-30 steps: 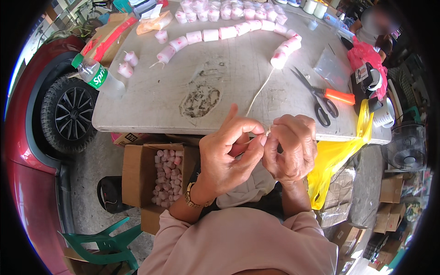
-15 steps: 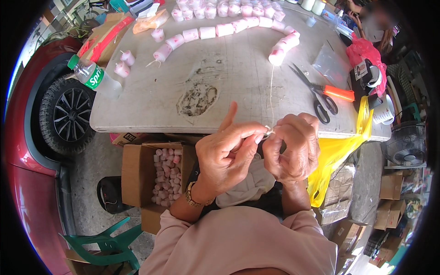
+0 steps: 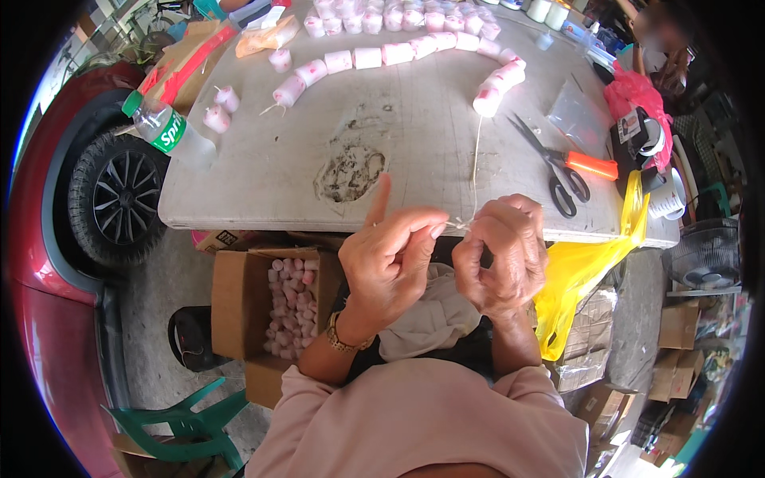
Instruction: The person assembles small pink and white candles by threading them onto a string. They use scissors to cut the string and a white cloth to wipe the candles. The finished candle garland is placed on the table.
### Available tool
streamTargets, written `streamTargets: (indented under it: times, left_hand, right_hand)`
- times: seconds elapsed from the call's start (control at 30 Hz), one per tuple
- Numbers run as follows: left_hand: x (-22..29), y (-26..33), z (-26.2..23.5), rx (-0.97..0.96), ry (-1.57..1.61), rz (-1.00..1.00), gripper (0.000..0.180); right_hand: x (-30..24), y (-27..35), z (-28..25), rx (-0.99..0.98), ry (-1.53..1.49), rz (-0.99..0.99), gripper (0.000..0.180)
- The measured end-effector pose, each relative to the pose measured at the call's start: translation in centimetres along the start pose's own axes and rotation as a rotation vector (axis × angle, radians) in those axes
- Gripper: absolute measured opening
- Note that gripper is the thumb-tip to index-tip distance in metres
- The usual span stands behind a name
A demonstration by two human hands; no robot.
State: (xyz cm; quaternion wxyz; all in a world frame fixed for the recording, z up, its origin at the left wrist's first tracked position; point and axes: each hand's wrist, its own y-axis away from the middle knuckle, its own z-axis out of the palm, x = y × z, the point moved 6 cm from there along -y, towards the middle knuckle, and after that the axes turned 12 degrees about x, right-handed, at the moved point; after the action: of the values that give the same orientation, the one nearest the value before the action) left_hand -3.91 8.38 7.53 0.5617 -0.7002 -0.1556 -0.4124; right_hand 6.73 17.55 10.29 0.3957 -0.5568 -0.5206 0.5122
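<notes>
A thin off-white string (image 3: 476, 163) runs from the near end of a curved row of pink-and-white cylinders (image 3: 397, 54) down to my hands. At the table's front edge, my left hand (image 3: 389, 263) pinches the string's end between thumb and fingertip, its index finger pointing up. My right hand (image 3: 504, 259) is closed on the string close by, fingers curled. A small knot or loop (image 3: 458, 224) shows in the short span between the two hands. From the row's far-left end hang loose string ends (image 3: 275, 107).
Black scissors (image 3: 558, 171) and an orange-handled cutter (image 3: 591, 165) lie at right beside a yellow bag (image 3: 578, 279). More cylinders stand at the back; a plastic bottle (image 3: 169, 131) is at left. Below, a cardboard box (image 3: 231, 307) holds many small cylinders.
My hands have drawn slightly apart, the left one moving left, so more of the knotted string shows between them. The view has shifted a little.
</notes>
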Motion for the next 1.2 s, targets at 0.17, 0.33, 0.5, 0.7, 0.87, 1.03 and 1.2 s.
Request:
streamTargets:
  times: [0.17, 0.33, 0.5, 0.7, 0.87, 1.03, 1.2]
  left_hand:
    - [0.1, -1.4, -1.6, -0.168, -0.276, 0.021, 0.018]
    - [2.4, -4.1, -1.4, 0.001, -0.742, 0.368, 0.036]
    - [-1.7, -7.7, 9.7, -0.296, -0.576, 0.333, 0.054]
    - [-8.9, -10.0, 18.4, -0.637, -0.642, 0.212, 0.050]
    - [-9.1, -9.1, 13.9, -0.552, -0.553, 0.220, 0.042]
    - [-8.5, -9.0, 3.3, -0.440, -0.881, 0.428, 0.044]
    - [-9.2, -9.1, -3.2, -0.344, -0.790, 0.335, 0.039]
  right_hand:
    - [1.7, -0.1, 0.3, -0.216, -0.076, 0.129, 0.019]
    - [6.8, 0.8, -1.1, -0.034, 0.001, 0.394, 0.010]
    - [10.3, 5.5, 0.0, 0.116, -0.179, 0.840, 0.003]
    - [10.5, 5.8, 0.6, 0.017, -0.042, 0.688, 0.004]
    - [9.9, 4.5, 0.2, -0.007, -0.039, 0.627, 0.003]
    - [11.7, 2.5, -1.4, -0.120, 0.300, 0.249, 0.012]
    - [19.0, 0.8, -2.1, -0.300, 0.415, 0.248, 0.018]
